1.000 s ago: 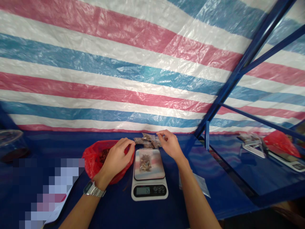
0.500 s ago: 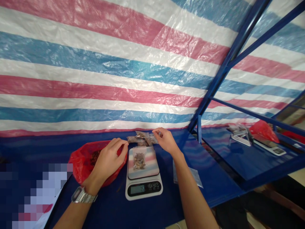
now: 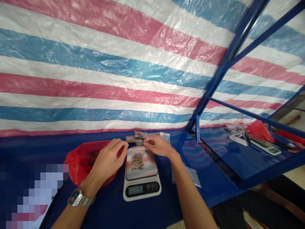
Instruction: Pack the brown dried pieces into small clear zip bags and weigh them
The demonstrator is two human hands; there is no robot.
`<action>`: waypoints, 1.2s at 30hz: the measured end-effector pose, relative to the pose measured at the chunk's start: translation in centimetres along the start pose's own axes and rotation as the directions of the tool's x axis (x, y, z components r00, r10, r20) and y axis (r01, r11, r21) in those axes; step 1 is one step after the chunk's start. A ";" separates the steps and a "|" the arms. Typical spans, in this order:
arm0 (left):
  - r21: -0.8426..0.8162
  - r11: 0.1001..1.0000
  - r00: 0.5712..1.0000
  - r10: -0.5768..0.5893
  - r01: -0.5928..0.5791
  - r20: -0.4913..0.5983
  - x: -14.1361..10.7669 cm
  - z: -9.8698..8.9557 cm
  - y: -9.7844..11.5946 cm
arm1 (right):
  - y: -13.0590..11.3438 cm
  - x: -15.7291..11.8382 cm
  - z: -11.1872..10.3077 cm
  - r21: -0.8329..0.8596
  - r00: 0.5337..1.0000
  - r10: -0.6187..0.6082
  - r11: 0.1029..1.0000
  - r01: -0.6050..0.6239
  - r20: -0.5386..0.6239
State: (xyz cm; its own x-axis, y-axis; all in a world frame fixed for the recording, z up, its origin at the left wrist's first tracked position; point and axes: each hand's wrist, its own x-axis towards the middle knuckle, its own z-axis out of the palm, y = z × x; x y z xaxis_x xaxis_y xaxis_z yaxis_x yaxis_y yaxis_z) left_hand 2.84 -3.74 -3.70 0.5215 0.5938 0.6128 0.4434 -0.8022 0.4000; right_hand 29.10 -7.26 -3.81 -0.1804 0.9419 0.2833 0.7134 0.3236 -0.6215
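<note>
- The small clear bag (image 3: 137,159) with brown pieces lies flat on the scale (image 3: 152,167), whose display shows a 7 and a 5.
- Left hand (image 3: 108,162): over the right side of the red bag (image 3: 75,162), thumb and fingertips close together; I cannot tell whether its grip pinches anything.
- Right hand (image 3: 160,146): just beyond the scale's plate, fingertips beside the filled packets (image 3: 133,139); whether its grip is pressed together cannot be told.
- Flat clear bags (image 3: 193,176) lie on the blue worktop (image 3: 170,206), near the right forearm.
</note>
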 end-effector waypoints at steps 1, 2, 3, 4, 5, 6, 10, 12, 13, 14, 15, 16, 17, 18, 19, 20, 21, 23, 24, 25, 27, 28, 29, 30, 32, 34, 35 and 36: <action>-0.002 1.000 1.000 0.002 -0.002 0.009 -0.1 0.1 0.0 | -0.2 0.0 0.1 0.007 1.000 -0.012 1.000 0.012 -0.001; -0.003 1.000 1.000 0.003 -0.003 0.019 -0.1 0.2 0.1 | -0.3 0.1 0.2 0.017 1.000 -0.024 1.000 0.024 -0.001; -0.002 1.000 1.000 0.005 -0.005 0.030 -0.2 0.3 0.1 | -0.5 0.1 0.3 0.031 0.999 -0.032 0.999 0.032 0.003; 0.002 1.000 0.999 0.005 -0.005 0.041 -0.2 0.4 0.2 | -0.7 0.1 0.4 0.050 0.999 -0.035 0.998 0.035 0.012; 0.009 1.000 0.999 0.005 -0.005 0.051 -0.3 0.5 0.3 | -0.9 0.2 0.4 0.071 0.999 -0.034 0.997 0.033 0.018; 0.019 1.000 0.998 0.003 -0.004 0.057 -0.3 0.6 0.4 | -1.0 0.2 0.5 0.088 0.999 -0.030 0.996 0.028 0.020; 0.068 0.998 0.999 -0.009 0.007 0.043 -0.4 0.8 0.9 | -1.6 0.4 0.6 0.150 1.000 -0.020 0.988 0.021 -0.011; 0.089 0.996 1.000 -0.025 0.024 0.012 -0.5 1.0 1.2 | -2.1 0.5 0.7 0.228 0.999 0.002 0.974 0.008 -0.047; 0.094 0.995 0.999 -0.040 0.040 -0.005 -0.5 1.0 1.4 | -2.5 0.6 0.9 0.282 0.997 0.014 0.959 0.006 -0.069; 0.093 0.994 0.998 -0.059 0.060 -0.020 -0.5 1.1 1.5 | -2.8 0.7 1.1 0.339 0.996 0.022 0.941 0.010 -0.091; 0.087 0.993 0.996 -0.080 0.083 -0.030 -0.6 1.2 1.7 | -3.3 0.9 1.4 0.394 0.994 0.024 0.919 0.020 -0.108; 0.075 0.991 0.993 -0.107 0.110 -0.038 -0.6 1.3 1.8 | -3.7 1.0 1.8 0.441 0.993 0.022 0.897 0.033 -0.120; 0.059 0.988 0.989 -0.141 0.143 -0.045 -0.6 1.4 1.8 | -4.2 1.1 2.2 0.474 0.991 0.019 0.880 0.045 -0.129; 0.038 0.983 0.982 -0.179 0.181 -0.054 -0.6 1.5 1.9 | -4.7 1.2 2.6 0.491 0.991 0.017 0.870 0.051 -0.134; 0.009 0.976 0.974 -0.219 0.220 -0.066 -0.6 1.6 1.8 | -5.2 1.2 3.0 0.492 0.990 0.016 0.869 0.054 -0.138; -0.028 0.967 0.964 -0.255 0.253 -0.080 -0.6 1.7 1.7 | -5.7 1.1 3.2 0.477 0.989 0.013 0.877 0.059 -0.145; -0.077 0.958 0.955 -0.283 0.276 -0.089 -0.5 1.8 1.6 | -6.1 1.1 3.3 0.447 0.986 0.005 0.892 0.070 -0.165; -0.195 0.936 0.946 -0.315 0.295 -0.081 -0.4 1.9 1.2 | -6.8 0.8 3.2 0.355 0.975 -0.040 0.927 0.118 -0.219; -0.253 0.921 0.944 -0.323 0.298 -0.066 -0.4 1.9 1.0 | -7.0 0.7 3.0 0.301 0.967 -0.075 0.942 0.149 -0.243; -0.303 0.904 0.942 -0.332 0.303 -0.051 -0.3 1.9 0.9 | -7.2 0.5 2.7 0.248 0.959 -0.113 0.952 0.179 -0.260; -0.369 0.873 0.936 -0.352 0.318 -0.027 -0.2 1.7 0.6 | -7.4 0.2 2.2 0.155 0.947 -0.184 0.961 0.230 -0.263; -0.384 0.864 0.933 -0.360 0.324 -0.023 -0.1 1.5 0.6 | -7.4 0.0 2.0 0.122 0.943 -0.210 0.961 0.248 -0.259; -0.391 0.861 0.931 -0.363 0.325 -0.026 -0.1 1.4 0.6 | -7.4 -0.1 1.9 0.096 0.939 -0.228 0.961 0.259 -0.258; -0.394 0.862 0.932 -0.360 0.320 -0.032 0.0 1.2 0.7 | -7.4 -0.1 1.8 0.074 0.934 -0.241 0.960 0.268 -0.263; -0.410 0.861 0.935 -0.351 0.300 -0.054 0.1 0.8 0.9 | -7.4 -0.2 1.9 0.044 0.921 -0.261 0.958 0.285 -0.291; -0.466 0.840 0.928 -0.360 0.278 -0.095 0.2 0.2 1.1 | -7.5 -0.2 2.3 0.032 0.902 -0.276 0.952 0.303 -0.333; -0.505 0.820 0.917 -0.378 0.269 -0.126 0.3 -0.1 1.0 | -7.6 -0.2 2.5 0.035 0.895 -0.275 0.951 0.306 -0.351; -0.551 0.793 0.895 -0.412 0.260 -0.170 0.4 -0.5 0.9 | -7.8 -0.2 2.7 0.044 0.891 -0.271 0.951 0.307 -0.364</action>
State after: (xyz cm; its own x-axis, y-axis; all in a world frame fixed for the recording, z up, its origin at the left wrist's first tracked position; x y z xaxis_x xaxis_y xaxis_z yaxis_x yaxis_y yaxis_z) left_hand 3.06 -4.26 -2.75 0.1603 0.8513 0.4997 0.0856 -0.5163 0.8521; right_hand 21.74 -9.67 -1.04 -0.1073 0.7189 0.6868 0.5933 0.6006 -0.5360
